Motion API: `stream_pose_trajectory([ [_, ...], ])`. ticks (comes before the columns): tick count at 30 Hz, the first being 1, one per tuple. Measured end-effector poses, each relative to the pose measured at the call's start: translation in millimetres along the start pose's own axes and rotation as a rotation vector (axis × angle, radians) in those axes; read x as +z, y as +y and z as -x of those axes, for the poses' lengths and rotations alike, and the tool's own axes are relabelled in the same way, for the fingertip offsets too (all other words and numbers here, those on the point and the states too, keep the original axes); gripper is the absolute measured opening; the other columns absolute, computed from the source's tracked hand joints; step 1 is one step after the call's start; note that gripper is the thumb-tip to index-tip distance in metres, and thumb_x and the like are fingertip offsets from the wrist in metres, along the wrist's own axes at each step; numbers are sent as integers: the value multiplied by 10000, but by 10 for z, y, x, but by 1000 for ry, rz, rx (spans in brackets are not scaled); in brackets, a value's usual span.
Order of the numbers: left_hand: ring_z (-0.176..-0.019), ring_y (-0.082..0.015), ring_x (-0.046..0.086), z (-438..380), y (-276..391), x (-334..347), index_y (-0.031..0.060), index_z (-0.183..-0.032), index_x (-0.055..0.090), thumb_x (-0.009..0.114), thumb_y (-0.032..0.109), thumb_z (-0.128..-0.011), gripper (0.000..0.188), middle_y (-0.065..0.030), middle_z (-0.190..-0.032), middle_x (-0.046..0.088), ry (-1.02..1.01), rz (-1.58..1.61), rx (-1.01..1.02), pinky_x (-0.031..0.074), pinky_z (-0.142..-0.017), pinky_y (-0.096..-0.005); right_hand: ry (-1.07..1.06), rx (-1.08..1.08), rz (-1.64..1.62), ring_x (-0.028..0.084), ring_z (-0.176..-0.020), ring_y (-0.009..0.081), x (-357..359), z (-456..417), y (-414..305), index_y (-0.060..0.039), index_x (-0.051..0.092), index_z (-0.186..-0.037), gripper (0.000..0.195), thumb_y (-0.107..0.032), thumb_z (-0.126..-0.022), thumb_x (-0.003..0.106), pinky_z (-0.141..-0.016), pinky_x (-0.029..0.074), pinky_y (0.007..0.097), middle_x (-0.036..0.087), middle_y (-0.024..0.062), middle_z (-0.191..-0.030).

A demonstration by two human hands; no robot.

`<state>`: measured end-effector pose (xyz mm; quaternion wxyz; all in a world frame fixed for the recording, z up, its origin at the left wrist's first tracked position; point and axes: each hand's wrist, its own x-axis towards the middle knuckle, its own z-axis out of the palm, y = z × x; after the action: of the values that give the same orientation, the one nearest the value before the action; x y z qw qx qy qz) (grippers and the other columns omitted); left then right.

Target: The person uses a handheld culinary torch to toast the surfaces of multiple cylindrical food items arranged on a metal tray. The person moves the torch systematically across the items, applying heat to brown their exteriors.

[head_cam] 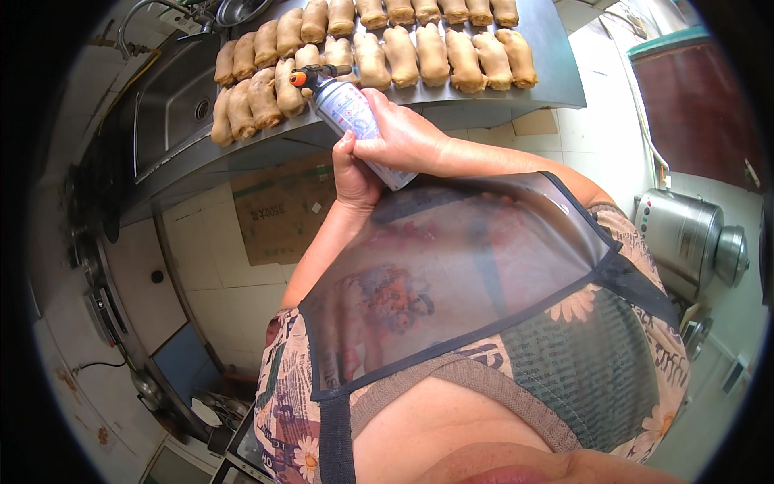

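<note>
A gas canister (pixel 351 112) with a black blowtorch head (pixel 317 74) and an orange knob (pixel 297 78) is held at a tilt in front of the chest. My right hand (pixel 408 136) wraps around the can's body from the right. Lower down, my left hand (pixel 357 175) grips the can from the left, its thumb raised along the side. The torch's nozzle points right, over the pig's trotters (pixel 400 57). Several of these pale brown trotters lie side by side in rows on a stainless-steel counter (pixel 556 72). No flame can be made out.
A steel sink (pixel 175 115) with a curved faucet (pixel 124 30) is at the left, with a metal pot (pixel 240 9) behind it. Flattened cardboard (pixel 278 212) is below the counter. A steel cylindrical appliance (pixel 683 239) stands at the right. A transparent apron (pixel 447 272) covers my chest.
</note>
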<state>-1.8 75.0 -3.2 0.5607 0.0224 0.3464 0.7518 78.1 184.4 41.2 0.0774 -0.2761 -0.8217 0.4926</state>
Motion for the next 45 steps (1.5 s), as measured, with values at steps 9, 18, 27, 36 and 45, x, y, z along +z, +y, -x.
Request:
stream_pose_trajectory([
  [9,-1170,-250,574,42,-73,68,34,-1365,464,580,438,-833,678,-103,-1253,595,-5,-30,-13,419,-1050,-413,1,26,-3,619,-1069,472,-45,107,50,63,304,-1420,892,-489,-811,653,-907,503,482,601,360,-1145],
  [18,-1187,-254,568,35,-177,71,30,-1377,456,575,437,-833,689,-106,-1276,585,18,-45,-5,409,-1063,-413,-31,47,-23,618,-1076,472,-97,158,108,65,279,-1444,920,-491,-811,647,-920,502,478,597,363,-1162],
  [27,-1174,-249,574,35,-190,19,23,-1347,480,579,439,-836,666,-104,-1248,601,43,-61,3,415,-1054,-409,-55,16,-66,617,-1083,463,-68,123,180,76,294,-1422,907,-479,-796,646,-927,498,473,597,361,-1158],
  [36,-1170,-249,575,16,-210,52,28,-1351,479,579,453,-835,675,-104,-1246,600,76,-83,7,421,-1046,-411,-84,42,-76,614,-1097,456,-97,94,208,71,297,-1426,910,-488,-793,637,-940,492,461,598,356,-1166],
  [45,-1171,-253,574,13,-237,103,40,-1365,471,576,464,-829,691,-106,-1252,596,84,-91,10,423,-1043,-414,-82,37,-70,621,-1080,463,-125,96,227,76,296,-1429,924,-502,-792,636,-930,498,464,604,358,-1151],
])
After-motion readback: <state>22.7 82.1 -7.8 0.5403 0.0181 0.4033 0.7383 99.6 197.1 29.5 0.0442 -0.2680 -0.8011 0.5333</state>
